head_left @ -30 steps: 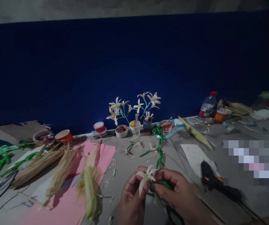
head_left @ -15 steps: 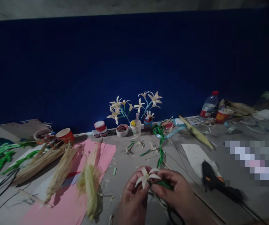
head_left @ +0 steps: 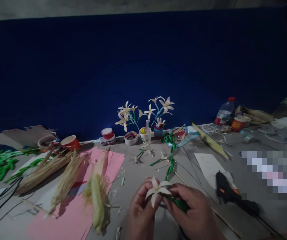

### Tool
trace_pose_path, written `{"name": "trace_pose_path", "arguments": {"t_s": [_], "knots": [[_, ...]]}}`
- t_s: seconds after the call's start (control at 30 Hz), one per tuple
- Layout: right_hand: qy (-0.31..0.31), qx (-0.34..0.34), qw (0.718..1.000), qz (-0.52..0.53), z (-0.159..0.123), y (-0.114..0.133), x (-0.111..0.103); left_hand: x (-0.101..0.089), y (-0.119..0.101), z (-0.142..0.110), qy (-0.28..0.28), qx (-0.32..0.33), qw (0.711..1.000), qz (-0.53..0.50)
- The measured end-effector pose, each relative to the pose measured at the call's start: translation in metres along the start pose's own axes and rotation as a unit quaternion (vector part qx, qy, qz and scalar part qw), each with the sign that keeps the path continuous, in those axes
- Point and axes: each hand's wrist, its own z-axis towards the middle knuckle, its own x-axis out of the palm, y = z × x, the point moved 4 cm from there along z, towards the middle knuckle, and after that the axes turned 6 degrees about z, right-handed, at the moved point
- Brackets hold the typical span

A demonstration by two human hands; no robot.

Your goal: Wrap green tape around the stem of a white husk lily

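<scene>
Between my hands is a cream husk flower [head_left: 155, 190] with several narrow pointed petals, facing up. My left hand [head_left: 143, 206] pinches it just below the petals with thumb and fingers. My right hand [head_left: 190, 208] is closed on a shiny green ribbon [head_left: 172, 166], which runs from the flower's base under the fingers and also trails away up the table to a loose bundle. The flower's stem is mostly hidden by my fingers. A dark object shows partly beneath my right hand; I cannot make out what it is.
A black glue gun [head_left: 229, 191] lies to the right by white paper [head_left: 205, 166]. Corn husks [head_left: 67, 183] and pink sheets [head_left: 65, 221] cover the left. Behind stand finished flowers [head_left: 125, 116], a cup of pens [head_left: 158, 130] and a bottle [head_left: 224, 111].
The flower has turned slightly between my fingers, its petals facing more toward me. My right hand has shifted a little right and down along with the green ribbon.
</scene>
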Motion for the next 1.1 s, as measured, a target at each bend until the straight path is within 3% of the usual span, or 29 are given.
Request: {"name": "trace_pose_path", "arguments": {"t_s": [0.2, 0.47, 0.57, 0.63, 0.7, 0.83, 0.97, 1.1], "knots": [[0.046, 0.100, 0.987, 0.116, 0.001, -0.006, -0.003, 0.007, -0.008, 0.000, 0.107, 0.041, 0.993, 0.012], [0.059, 0.230, 0.935, 0.263, 0.000, -0.020, 0.008, 0.004, -0.005, 0.004, 0.159, 0.032, 0.987, -0.005], [0.067, 0.231, 0.923, 0.301, 0.002, -0.015, 0.010, 0.005, -0.005, 0.003, 0.179, 0.022, 0.983, -0.023], [0.065, 0.204, 0.928, 0.306, 0.005, -0.010, 0.010, 0.008, -0.005, 0.003, 0.184, 0.010, 0.982, -0.041], [0.040, 0.154, 0.952, 0.260, 0.007, -0.007, 0.008, 0.010, -0.002, 0.003, 0.176, -0.013, 0.982, -0.064], [-0.019, 0.025, 0.997, 0.063, 0.004, -0.002, 0.003, 0.002, 0.012, 0.007, 0.096, -0.026, 0.992, -0.076], [-0.034, -0.068, 0.990, -0.116, -0.005, -0.001, 0.004, -0.010, 0.025, 0.010, 0.013, 0.020, 0.999, -0.043], [-0.029, -0.136, 0.966, -0.218, -0.009, -0.002, 0.006, -0.010, 0.028, 0.008, -0.025, -0.020, 0.999, -0.039]]}}
